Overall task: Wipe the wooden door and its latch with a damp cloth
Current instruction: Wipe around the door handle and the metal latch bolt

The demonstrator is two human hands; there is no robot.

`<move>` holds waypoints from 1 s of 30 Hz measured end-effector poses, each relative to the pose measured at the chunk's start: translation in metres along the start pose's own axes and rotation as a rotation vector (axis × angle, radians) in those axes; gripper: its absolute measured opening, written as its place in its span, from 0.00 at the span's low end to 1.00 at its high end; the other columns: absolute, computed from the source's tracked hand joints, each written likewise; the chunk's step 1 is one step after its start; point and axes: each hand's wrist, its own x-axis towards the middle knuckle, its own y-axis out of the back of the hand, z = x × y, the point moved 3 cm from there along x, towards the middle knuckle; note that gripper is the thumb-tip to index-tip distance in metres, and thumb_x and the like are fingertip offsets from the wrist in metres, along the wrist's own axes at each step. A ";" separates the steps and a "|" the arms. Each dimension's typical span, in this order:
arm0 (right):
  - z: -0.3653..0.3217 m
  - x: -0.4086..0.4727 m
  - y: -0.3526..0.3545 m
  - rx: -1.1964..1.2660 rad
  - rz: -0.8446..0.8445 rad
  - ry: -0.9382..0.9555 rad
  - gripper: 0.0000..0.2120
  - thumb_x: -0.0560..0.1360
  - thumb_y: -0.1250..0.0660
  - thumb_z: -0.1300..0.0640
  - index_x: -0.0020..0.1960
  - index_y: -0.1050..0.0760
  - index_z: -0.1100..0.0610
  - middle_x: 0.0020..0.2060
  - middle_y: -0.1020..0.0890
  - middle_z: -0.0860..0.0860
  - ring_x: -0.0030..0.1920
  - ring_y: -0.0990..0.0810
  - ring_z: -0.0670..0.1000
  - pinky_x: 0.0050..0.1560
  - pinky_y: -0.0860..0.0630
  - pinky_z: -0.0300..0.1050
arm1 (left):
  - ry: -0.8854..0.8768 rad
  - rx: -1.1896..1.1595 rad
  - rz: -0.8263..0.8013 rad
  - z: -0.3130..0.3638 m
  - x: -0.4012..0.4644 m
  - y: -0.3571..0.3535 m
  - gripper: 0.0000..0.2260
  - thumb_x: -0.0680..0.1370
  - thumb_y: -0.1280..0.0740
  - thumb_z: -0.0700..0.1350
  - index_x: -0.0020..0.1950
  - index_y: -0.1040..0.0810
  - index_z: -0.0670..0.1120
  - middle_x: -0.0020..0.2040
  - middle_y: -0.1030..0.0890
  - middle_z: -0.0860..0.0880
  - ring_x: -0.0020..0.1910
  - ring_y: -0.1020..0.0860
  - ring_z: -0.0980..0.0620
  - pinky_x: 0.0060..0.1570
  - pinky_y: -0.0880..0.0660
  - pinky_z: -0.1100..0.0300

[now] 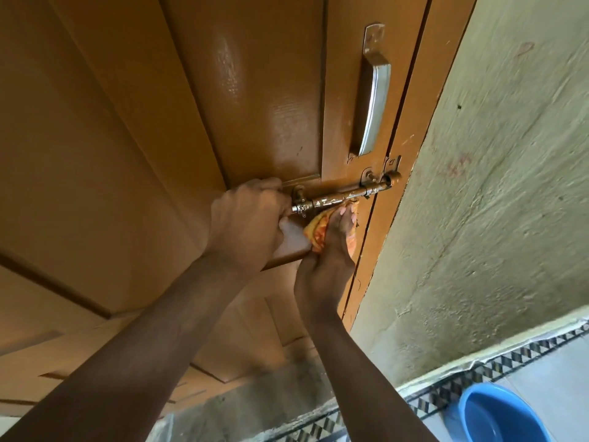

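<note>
A blue basin (497, 416) sits on the floor, well below and rt of the latch (345, 195). Nearer the work, the right hand (325, 266) pinches an orange cloth (315, 231) up against the underside of the latch bolt, fingers curled round the fabric. The left hand (245, 224) grips the bolt's inner end, just left of the cloth, steadying it. Above the latch: a steel pull handle (374, 103) on the wooden door (255, 90). Best approach, prob.: keep the bolt braced, wrap cloth round the rod & work along its length w/ firm pressure.
</note>
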 end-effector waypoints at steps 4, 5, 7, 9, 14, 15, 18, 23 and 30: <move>-0.013 0.005 -0.002 0.060 0.075 -0.083 0.30 0.78 0.41 0.65 0.80 0.38 0.56 0.71 0.23 0.58 0.72 0.25 0.59 0.65 0.21 0.59 | -0.019 -0.018 0.010 -0.001 -0.002 0.000 0.11 0.65 0.27 0.33 0.40 0.16 0.49 0.42 0.20 0.52 0.42 0.19 0.45 0.31 0.25 0.55; -0.008 0.001 0.000 0.040 0.030 -0.037 0.31 0.78 0.41 0.65 0.81 0.39 0.56 0.71 0.23 0.58 0.71 0.24 0.60 0.63 0.19 0.58 | -0.024 -0.020 0.004 -0.001 -0.002 0.000 0.11 0.65 0.27 0.33 0.40 0.16 0.49 0.42 0.20 0.52 0.42 0.20 0.46 0.31 0.25 0.56; 0.003 -0.005 0.009 0.004 -0.070 0.053 0.31 0.78 0.41 0.65 0.81 0.40 0.56 0.73 0.26 0.59 0.71 0.24 0.63 0.61 0.18 0.57 | -0.018 -0.035 0.007 -0.002 -0.001 0.001 0.10 0.65 0.26 0.35 0.39 0.16 0.49 0.41 0.20 0.53 0.41 0.20 0.46 0.31 0.27 0.58; 0.008 -0.001 0.019 -0.010 -0.081 0.062 0.33 0.77 0.40 0.68 0.81 0.38 0.56 0.75 0.28 0.58 0.72 0.25 0.62 0.62 0.19 0.58 | -0.006 -0.037 0.015 -0.002 0.000 0.001 0.09 0.68 0.26 0.36 0.39 0.16 0.51 0.41 0.19 0.53 0.41 0.19 0.46 0.32 0.29 0.59; -0.014 0.010 0.009 0.013 -0.041 -0.117 0.30 0.81 0.37 0.61 0.81 0.40 0.51 0.68 0.20 0.55 0.66 0.19 0.58 0.59 0.18 0.60 | 0.014 -0.047 0.013 -0.002 0.000 0.001 0.10 0.68 0.25 0.35 0.40 0.15 0.51 0.41 0.20 0.54 0.41 0.19 0.47 0.33 0.31 0.61; -0.015 0.007 0.010 -0.008 -0.077 -0.083 0.31 0.81 0.36 0.61 0.82 0.42 0.52 0.68 0.20 0.55 0.66 0.19 0.58 0.60 0.18 0.59 | 0.015 -0.051 0.004 -0.002 0.000 0.002 0.10 0.68 0.25 0.35 0.40 0.15 0.51 0.41 0.20 0.54 0.41 0.19 0.47 0.33 0.31 0.61; 0.000 -0.004 0.020 -0.108 -0.220 0.069 0.38 0.79 0.35 0.67 0.83 0.47 0.52 0.79 0.34 0.55 0.76 0.31 0.60 0.70 0.27 0.55 | 0.018 -0.064 -0.012 -0.002 0.000 0.002 0.09 0.67 0.24 0.37 0.39 0.16 0.51 0.41 0.20 0.55 0.40 0.20 0.48 0.32 0.29 0.60; -0.010 0.004 0.022 -0.035 -0.153 -0.057 0.34 0.79 0.37 0.70 0.82 0.42 0.55 0.77 0.29 0.54 0.77 0.31 0.55 0.74 0.29 0.54 | 0.034 -0.063 0.012 -0.003 0.000 -0.001 0.10 0.69 0.26 0.36 0.39 0.15 0.51 0.41 0.19 0.55 0.40 0.19 0.47 0.32 0.29 0.60; 0.011 -0.013 0.026 -0.212 -0.448 0.038 0.35 0.79 0.33 0.64 0.82 0.42 0.52 0.76 0.29 0.55 0.72 0.26 0.62 0.70 0.24 0.55 | 0.053 -0.059 -0.014 -0.001 0.002 0.002 0.09 0.70 0.26 0.36 0.40 0.15 0.51 0.42 0.18 0.55 0.41 0.18 0.46 0.34 0.24 0.57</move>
